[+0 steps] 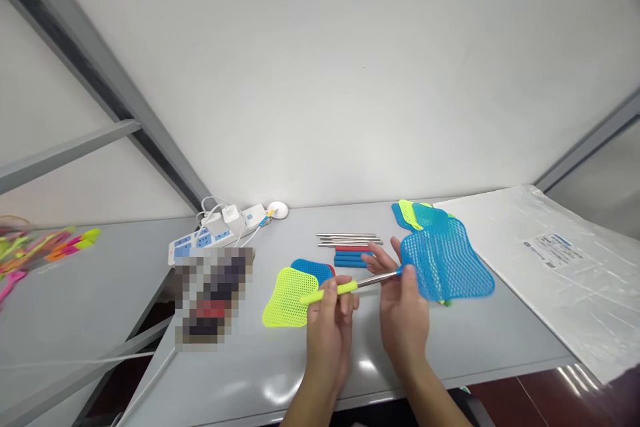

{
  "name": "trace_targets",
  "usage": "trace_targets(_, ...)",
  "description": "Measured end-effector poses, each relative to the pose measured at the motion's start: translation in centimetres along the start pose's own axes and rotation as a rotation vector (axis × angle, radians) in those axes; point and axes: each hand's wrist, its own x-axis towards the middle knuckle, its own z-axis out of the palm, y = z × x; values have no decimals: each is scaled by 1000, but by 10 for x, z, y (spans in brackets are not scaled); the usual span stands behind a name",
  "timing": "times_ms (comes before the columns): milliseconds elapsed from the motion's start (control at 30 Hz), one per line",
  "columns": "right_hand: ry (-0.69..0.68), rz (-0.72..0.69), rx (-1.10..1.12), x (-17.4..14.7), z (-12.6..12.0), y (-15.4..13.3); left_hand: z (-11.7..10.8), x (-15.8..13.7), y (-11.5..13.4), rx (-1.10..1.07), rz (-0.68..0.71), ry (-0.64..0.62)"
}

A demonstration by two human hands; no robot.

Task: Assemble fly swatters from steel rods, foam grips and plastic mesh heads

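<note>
A fly swatter [465,265] with a blue mesh head, a metal rod and a yellow-green handle is held level between my hands. My left hand [329,330] is closed round the handle. At the neck, where the rod meets the blue head, my right hand [406,320] grips with its thumb, other fingers spread apart. Beyond them lie several metal rods [347,239] and a row of blue and red handles [353,257]. Left of my hands are a yellow-green mesh head [286,300] and a blue mesh head [309,269], with a red edge showing beneath.
More mesh heads [409,215] lie at the back right, partly behind the swatter. A white plastic package [515,247] covers the table's right side. A power strip [185,248] with plugs and cables sits at the back left, near a blurred-out object [215,300]. Colourful items [50,250] lie far left.
</note>
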Motion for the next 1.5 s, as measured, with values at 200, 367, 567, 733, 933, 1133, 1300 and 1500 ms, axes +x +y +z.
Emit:
trace_targets(200, -252, 75, -159, 11, -51, -3, -7, -16, -18, 147, -166, -362)
trace_targets(367, 128, -15, -235, 28, -119, -32, -20, -8, -17, 346, -100, -321)
trace_targets(567, 463, -42, -1089, 55, -165, -82, -27, -8, -6, 471, -10, -79)
trace_targets(733, 184, 73, -1529, 93, -150, -72, -29, -9, -6, 541, 17, -61)
trace_targets(933, 85, 79, -1679, 143, -122, -48, -30, -9, -7, 566, 73, -57)
trace_targets(1133, -9, 109, -1807, 172, -109, -34, -26, -12, -8, 557, 119, -67)
trace_targets(1300, -71, 102, -1867, 176, -106, -23, -27, -14, -10, 583, 148, -88)
trace_targets(1500, -71, 3, -1894, 165, -105, -31, -28, -15, -12, 534, 165, -77)
